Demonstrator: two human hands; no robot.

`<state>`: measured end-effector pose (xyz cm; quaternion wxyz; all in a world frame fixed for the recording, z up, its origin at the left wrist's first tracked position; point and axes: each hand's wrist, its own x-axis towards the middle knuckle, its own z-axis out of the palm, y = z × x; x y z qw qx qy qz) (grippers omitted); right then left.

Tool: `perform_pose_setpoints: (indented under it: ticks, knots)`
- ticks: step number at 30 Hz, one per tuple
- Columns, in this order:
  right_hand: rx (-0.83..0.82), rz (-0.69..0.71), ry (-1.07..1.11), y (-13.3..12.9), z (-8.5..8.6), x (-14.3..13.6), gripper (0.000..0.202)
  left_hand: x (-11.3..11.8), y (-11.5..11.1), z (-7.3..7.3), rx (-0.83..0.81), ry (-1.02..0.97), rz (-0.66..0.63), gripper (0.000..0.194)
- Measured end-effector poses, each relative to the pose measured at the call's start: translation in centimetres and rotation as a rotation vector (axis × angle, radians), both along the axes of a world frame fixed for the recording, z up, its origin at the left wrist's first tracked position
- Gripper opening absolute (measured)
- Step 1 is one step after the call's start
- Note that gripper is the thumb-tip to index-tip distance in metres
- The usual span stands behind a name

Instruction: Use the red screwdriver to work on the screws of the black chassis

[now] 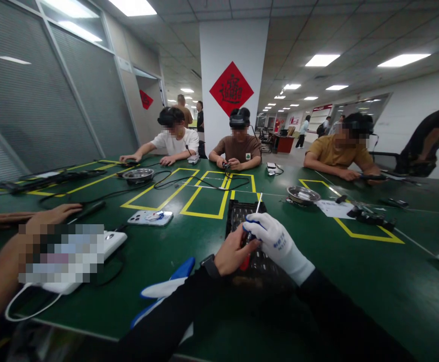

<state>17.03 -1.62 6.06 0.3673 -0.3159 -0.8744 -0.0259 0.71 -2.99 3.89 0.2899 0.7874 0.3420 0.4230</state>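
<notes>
My left hand (233,253), bare with a dark watch at the wrist, meets my right hand (274,237) over a black tool case (235,211). A white glove with blue fingertips covers my right hand. Both hands close around a screwdriver (260,202); its metal shaft points up and away, and a bit of red handle shows below my left fingers. Small bits sit in rows inside the case, which my hands partly hide. On the table left of my left forearm lies another white and blue glove (166,288).
A phone (150,217) and a white device with a cable (109,244) lie to the left, near another person's arm (48,221). Metal bowls (304,194) and black parts (372,217) rest on the green table (340,281). Several people sit opposite.
</notes>
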Motion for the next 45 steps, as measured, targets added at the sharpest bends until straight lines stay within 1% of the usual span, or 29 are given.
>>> perform_pose_setpoints:
  ticks: [2, 3, 5, 6, 7, 8, 9, 10, 11, 12, 15, 17, 21, 25, 28, 32, 34, 36, 37, 38, 40, 43, 45]
  knots:
    - [0.000, 0.017, 0.022, 0.6, 1.4, -1.1, 0.033, -0.2, 0.1, 1.1, -0.022, -0.014, 0.063, 0.033]
    - [0.002, -0.016, 0.082, 0.9, 2.0, -1.4, 0.040, -0.6, 0.3, 1.7, -0.038, 0.014, 0.102, 0.031]
    - [-0.025, -0.147, 0.234, 1.8, 2.8, -1.5, 0.051, -2.1, 0.8, 2.6, -0.070, 0.132, 0.188, 0.031]
    - [-0.064, -0.234, 0.287, 2.4, 2.8, -1.4, 0.051, -3.0, 1.2, 2.8, -0.081, 0.201, 0.247, 0.032]
    - [-0.134, -0.307, 0.285, 3.0, 2.6, -1.3, 0.047, -3.9, 1.6, 2.8, -0.093, 0.274, 0.320, 0.034]
    - [-0.222, -0.370, 0.229, 3.7, 2.1, -1.1, 0.041, -4.8, 2.0, 2.6, -0.112, 0.343, 0.421, 0.035]
    - [-0.316, -0.417, 0.110, 4.5, 1.5, -1.0, 0.035, -5.5, 2.3, 2.1, -0.138, 0.412, 0.527, 0.035]
    - [-0.408, -0.418, -0.065, 5.2, 0.7, -1.0, 0.031, -6.1, 2.7, 1.4, -0.172, 0.483, 0.621, 0.036]
    - [-0.457, -0.405, -0.135, 5.9, -0.1, -1.1, 0.026, -6.5, 3.0, 0.7, -0.207, 0.558, 0.681, 0.036]
    - [-0.487, -0.394, -0.182, 6.6, -0.9, -1.4, 0.021, -6.7, 3.3, -0.1, -0.234, 0.631, 0.714, 0.036]
    - [-0.518, -0.374, -0.285, 8.5, -2.7, -2.6, 0.016, -6.7, 3.8, -2.1, -0.259, 0.785, 0.694, 0.031]
    - [-0.502, -0.380, -0.327, 9.6, -3.4, -3.4, 0.018, -6.4, 3.8, -2.8, -0.251, 0.826, 0.673, 0.028]
    - [-0.472, -0.407, -0.385, 11.4, -4.0, -4.5, 0.023, -6.0, 3.7, -3.3, -0.224, 0.823, 0.692, 0.032]
    - [-0.454, -0.425, -0.412, 12.2, -4.6, -4.8, 0.024, -5.9, 3.7, -3.4, -0.206, 0.816, 0.714, 0.033]
    - [-0.442, -0.416, -0.413, 11.9, -4.8, -4.5, 0.022, -5.9, 3.8, -3.6, -0.196, 0.815, 0.707, 0.037]
    - [-0.424, -0.364, -0.382, 10.4, -4.8, -3.2, 0.023, -6.1, 3.9, -3.8, -0.190, 0.793, 0.694, 0.044]
    - [-0.419, -0.338, -0.356, 9.3, -4.6, -2.3, 0.022, -6.2, 4.0, -3.6, -0.130, 0.778, 0.716, 0.044]
    - [-0.414, -0.322, -0.330, 8.0, -4.3, -1.4, 0.018, -6.2, 3.8, -3.1, -0.018, 0.752, 0.730, 0.039]
    - [-0.412, -0.312, -0.314, 7.2, -4.1, -1.0, 0.016, -6.0, 3.7, -2.7, 0.043, 0.727, 0.717, 0.035]
    - [-0.410, -0.292, -0.288, 6.5, -3.9, -0.6, 0.014, -5.8, 3.5, -2.3, 0.096, 0.694, 0.684, 0.030]
    - [-0.399, -0.217, -0.193, 4.9, -3.3, 0.1, 0.012, -5.0, 3.1, -1.6, 0.156, 0.614, 0.566, 0.022]
    - [-0.373, -0.111, 0.004, 2.8, -2.6, 0.7, 0.011, -3.0, 2.7, -1.0, 0.139, 0.480, 0.321, 0.016]
    - [-0.346, -0.108, 0.089, 1.7, -2.4, 0.8, 0.011, -1.5, 2.7, -1.1, 0.101, 0.377, 0.206, 0.017]
